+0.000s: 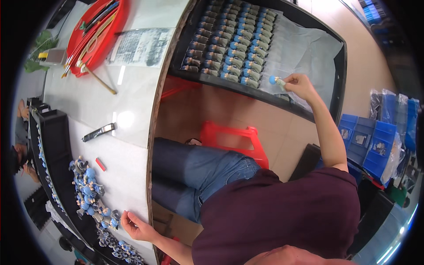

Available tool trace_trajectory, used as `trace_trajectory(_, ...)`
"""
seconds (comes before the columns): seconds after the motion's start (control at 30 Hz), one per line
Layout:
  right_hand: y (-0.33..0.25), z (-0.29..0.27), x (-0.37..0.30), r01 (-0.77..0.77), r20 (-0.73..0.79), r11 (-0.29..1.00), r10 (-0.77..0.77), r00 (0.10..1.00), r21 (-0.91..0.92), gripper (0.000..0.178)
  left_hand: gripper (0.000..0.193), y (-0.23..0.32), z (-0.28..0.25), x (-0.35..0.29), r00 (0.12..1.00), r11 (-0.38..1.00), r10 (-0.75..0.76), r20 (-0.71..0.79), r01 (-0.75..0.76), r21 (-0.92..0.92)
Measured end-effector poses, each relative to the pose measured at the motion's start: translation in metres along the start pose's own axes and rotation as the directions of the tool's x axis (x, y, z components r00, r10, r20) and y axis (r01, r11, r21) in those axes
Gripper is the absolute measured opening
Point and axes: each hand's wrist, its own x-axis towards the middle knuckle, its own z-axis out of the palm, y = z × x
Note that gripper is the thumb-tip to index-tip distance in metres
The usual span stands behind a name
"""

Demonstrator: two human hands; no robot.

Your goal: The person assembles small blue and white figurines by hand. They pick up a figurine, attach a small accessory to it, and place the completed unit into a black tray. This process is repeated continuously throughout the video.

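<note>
My right hand (301, 87) is over the black tray (341, 70), its fingertips pinched on a small figurine with a blue head and pale body (275, 80). Rows of similar figurines (238, 46) lie in the tray, some blue-headed, others dark grey. My left hand (136, 227) rests by the table's edge with its fingers curled together; whatever may be inside them is hidden. Just beyond its fingertips is a loose pile of blue and grey figurines (88, 187). Close to that pile lies a small red block (100, 164).
On the white table (128, 176) are a black tool (98, 132), a printed sheet (141, 47) and a red basin (121, 20) of brushes. A red stool (234, 134) stands beside my legs. Blue bins (366, 141) are at the right. A co-worker's hand (30, 172) shows far left.
</note>
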Motion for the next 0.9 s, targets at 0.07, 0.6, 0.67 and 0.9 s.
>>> trace_trajectory(0.07, -0.002, 0.007, -0.001, 0.023, 0.034, 0.997, -0.021, 0.999, -0.069, 0.022, 0.018, 0.0, 0.0, 0.001, 1.0, 1.0, 0.017, 0.006, -0.017, 0.019)
trace_trajectory(0.6, 0.007, 0.025, 0.007, 0.096, 0.235, 0.973, -0.045, 0.971, -0.211, 0.025, 0.017, 0.0, 0.0, 0.001, 0.993, 0.993, 0.111, 0.027, -0.112, 0.047)
trace_trajectory(0.67, 0.006, 0.025, 0.007, 0.091, 0.227, 0.968, -0.036, 0.973, -0.235, 0.026, 0.017, 0.003, 0.001, 0.002, 0.992, 0.992, 0.12, 0.033, -0.122, 0.042)
trace_trajectory(0.9, 0.0, 0.023, 0.016, 0.249, 0.307, 0.844, -0.106, 0.946, -0.475, 0.026, 0.014, -0.004, 0.0, -0.003, 0.998, 0.998, 0.054, -0.016, -0.055, -0.038)
